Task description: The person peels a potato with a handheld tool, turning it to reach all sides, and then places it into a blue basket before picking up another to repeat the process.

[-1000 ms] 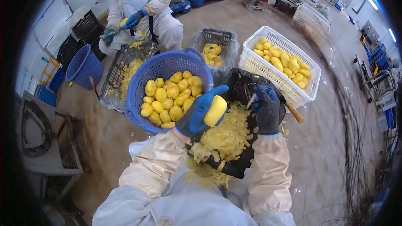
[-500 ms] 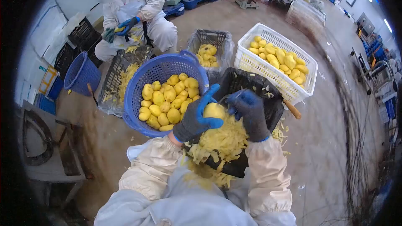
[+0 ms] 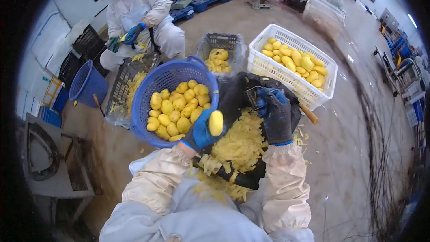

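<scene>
My left hand (image 3: 199, 133), in a blue and dark grey glove, is closed round a yellow peeled potato (image 3: 216, 123), one end of it facing up. My right hand (image 3: 277, 115), gloved the same way, grips a peeler (image 3: 252, 97), whose frame shows at the fingers. Below and between both hands a heap of potato peels (image 3: 242, 144) lies on a black crate (image 3: 251, 178). Beside my left hand stands a blue perforated basket (image 3: 142, 123) of yellow potatoes (image 3: 178, 103).
A white crate (image 3: 293, 83) of peeled potatoes stands ahead to the right, near a wooden handle (image 3: 309, 113). A bagged crate (image 3: 224, 40) holds more potatoes. At the left a co-worker (image 3: 150, 6) sits behind a peel-filled crate (image 3: 117, 85). A metal stand (image 3: 58, 152) is nearby.
My left hand has moved down and left with the potato, which has turned end up. My right hand has drawn away to the right, so the hands are farther apart.
</scene>
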A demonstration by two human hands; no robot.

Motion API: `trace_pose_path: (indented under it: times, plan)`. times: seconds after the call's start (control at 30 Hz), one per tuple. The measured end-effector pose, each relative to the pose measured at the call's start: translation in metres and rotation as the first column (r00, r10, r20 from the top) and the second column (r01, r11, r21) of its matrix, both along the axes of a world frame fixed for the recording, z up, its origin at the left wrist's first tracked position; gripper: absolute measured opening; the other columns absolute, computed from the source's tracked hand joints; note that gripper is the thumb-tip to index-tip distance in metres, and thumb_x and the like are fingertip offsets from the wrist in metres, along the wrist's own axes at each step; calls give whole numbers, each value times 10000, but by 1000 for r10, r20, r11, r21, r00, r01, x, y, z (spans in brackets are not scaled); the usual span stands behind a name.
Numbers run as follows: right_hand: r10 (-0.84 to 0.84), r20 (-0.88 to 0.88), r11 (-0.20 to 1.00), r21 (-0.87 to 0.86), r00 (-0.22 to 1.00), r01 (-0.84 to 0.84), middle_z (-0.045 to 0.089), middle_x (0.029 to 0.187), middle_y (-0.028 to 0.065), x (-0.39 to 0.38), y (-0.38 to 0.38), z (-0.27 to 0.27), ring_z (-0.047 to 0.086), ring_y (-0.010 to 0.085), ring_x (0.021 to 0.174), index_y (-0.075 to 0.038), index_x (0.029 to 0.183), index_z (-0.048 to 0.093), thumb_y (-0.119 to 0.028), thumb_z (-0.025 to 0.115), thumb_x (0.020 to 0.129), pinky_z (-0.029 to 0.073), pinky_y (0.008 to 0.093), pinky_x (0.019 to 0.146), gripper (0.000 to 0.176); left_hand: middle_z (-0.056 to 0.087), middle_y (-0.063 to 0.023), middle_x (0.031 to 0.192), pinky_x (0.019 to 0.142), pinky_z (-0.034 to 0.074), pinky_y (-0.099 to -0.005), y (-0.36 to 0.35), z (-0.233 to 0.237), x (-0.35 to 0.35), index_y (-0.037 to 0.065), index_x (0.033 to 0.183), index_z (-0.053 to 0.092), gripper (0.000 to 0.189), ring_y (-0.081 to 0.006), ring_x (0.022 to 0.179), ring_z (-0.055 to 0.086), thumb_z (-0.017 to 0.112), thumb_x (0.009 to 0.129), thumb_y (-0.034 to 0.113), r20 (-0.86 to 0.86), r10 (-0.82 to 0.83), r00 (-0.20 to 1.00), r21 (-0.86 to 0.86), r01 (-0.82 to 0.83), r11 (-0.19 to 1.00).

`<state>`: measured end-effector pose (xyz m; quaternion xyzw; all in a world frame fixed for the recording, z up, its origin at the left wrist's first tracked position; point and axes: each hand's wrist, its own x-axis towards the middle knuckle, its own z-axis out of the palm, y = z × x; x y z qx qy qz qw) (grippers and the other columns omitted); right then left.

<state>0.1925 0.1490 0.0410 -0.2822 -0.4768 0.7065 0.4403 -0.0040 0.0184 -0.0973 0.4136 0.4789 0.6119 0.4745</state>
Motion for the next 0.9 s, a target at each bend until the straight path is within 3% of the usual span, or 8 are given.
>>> trace_pose_path:
  times: [0.07,0.13,0.3,0.43,0.53,0.7,0.8,0.9]
  plan:
    - [-17,2,1000,24,1000,17,604,717,18,1,0,3,515,72,539,-36,918,645,-190,562,922,394,192,472,174,621,-106,1085,833,544,-346,9,22,19,79,1278,507,496,-205,965,621,477,953,452,-339,-8,941,-32,-3,999]
    - [41,8,999,29,999,-41,604,723,12,0,-3,9,516,69,548,-36,923,644,-207,576,918,403,200,483,184,602,-129,1170,875,534,-359,33,45,40,70,1307,481,512,-240,1040,612,438,969,452,892,86,443,-162,136,977]
    - [25,-68,1000,-16,997,-26,591,716,5,6,-10,34,518,70,580,-27,912,643,-186,577,906,403,197,510,173,444,-176,1397,1053,398,-459,62,110,44,4,1364,406,570,-330,1262,465,356,998,437,858,-208,469,169,125,978]
    - [-134,139,940,332,981,81,602,763,25,13,-3,29,535,92,635,-30,905,642,-139,565,910,416,218,552,133,473,-139,1375,1057,391,-398,53,99,10,17,1366,406,487,-271,1243,489,394,1003,340,612,-68,788,76,28,997]
    - [-526,306,485,875,794,-17,649,949,107,15,7,15,599,250,936,1,959,646,-68,550,905,474,330,853,130,516,-99,1322,1027,404,-331,24,49,-65,32,1378,407,428,-200,1191,518,437,997,223,-256,141,956,148,-105,983]
    - [-353,318,631,775,880,-27,642,1052,130,28,21,-7,602,253,1032,16,1092,606,-87,543,927,469,334,911,205,599,-61,1187,896,469,-307,-8,17,-179,41,1306,512,389,-160,1084,570,506,965,228,-378,446,811,-17,-487,873]
    - [-617,422,324,906,664,-274,624,1072,101,19,8,12,600,216,996,1,1151,563,-122,518,953,488,305,862,238,645,-206,1062,846,478,-399,-27,-28,-221,20,1107,619,348,-317,1005,614,490,926,289,-849,72,524,-252,-520,816]
    - [-320,457,734,674,830,-88,625,995,87,8,10,2,586,204,914,-2,1071,600,-92,535,935,490,319,834,175,641,-182,1100,846,479,-428,-46,-90,-224,86,1075,628,402,-355,979,612,569,832,401,-890,-318,328,-432,-379,818]
